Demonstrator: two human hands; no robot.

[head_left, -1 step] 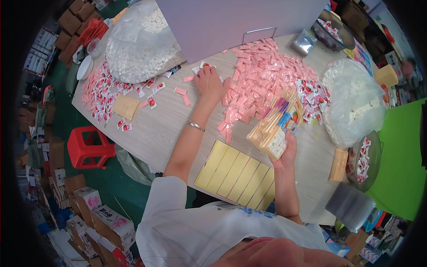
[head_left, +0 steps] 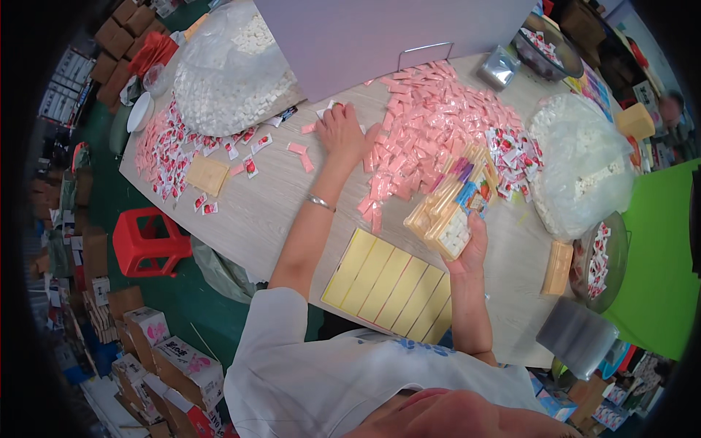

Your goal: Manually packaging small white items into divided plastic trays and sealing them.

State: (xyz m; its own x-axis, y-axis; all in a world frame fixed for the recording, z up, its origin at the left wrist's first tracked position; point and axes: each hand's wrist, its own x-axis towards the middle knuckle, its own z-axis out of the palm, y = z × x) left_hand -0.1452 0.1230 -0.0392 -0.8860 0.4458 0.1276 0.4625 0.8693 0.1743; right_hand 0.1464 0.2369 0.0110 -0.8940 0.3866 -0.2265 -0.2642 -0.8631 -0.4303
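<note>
My right hand (head_left: 469, 247) grips a stack of cream plastic trays (head_left: 431, 221) at its near end, tilted above the table. The top tray's compartments hold white cubes (head_left: 455, 232), a blue packet with a strawberry picture (head_left: 475, 196) and purple pieces (head_left: 460, 170). My left hand (head_left: 342, 136) rests near the grey panel's lower edge, its thumb stretched away from the fingers. Its fingertips touch a small white-and-red sachet (head_left: 323, 112), partly hidden under them. Right of that hand spreads a heap of pink sachets (head_left: 431, 124), with strawberry-print sachets (head_left: 513, 157) along its right side.
A grey panel (head_left: 394, 44) stands at the back. Bags of white cubes (head_left: 226, 80) (head_left: 584, 160) flank the heap. A yellow lined board (head_left: 387, 281) lies at the near edge. Bowls with sachets (head_left: 599, 263), a tray (head_left: 207, 175) and a red stool (head_left: 150, 244) are around.
</note>
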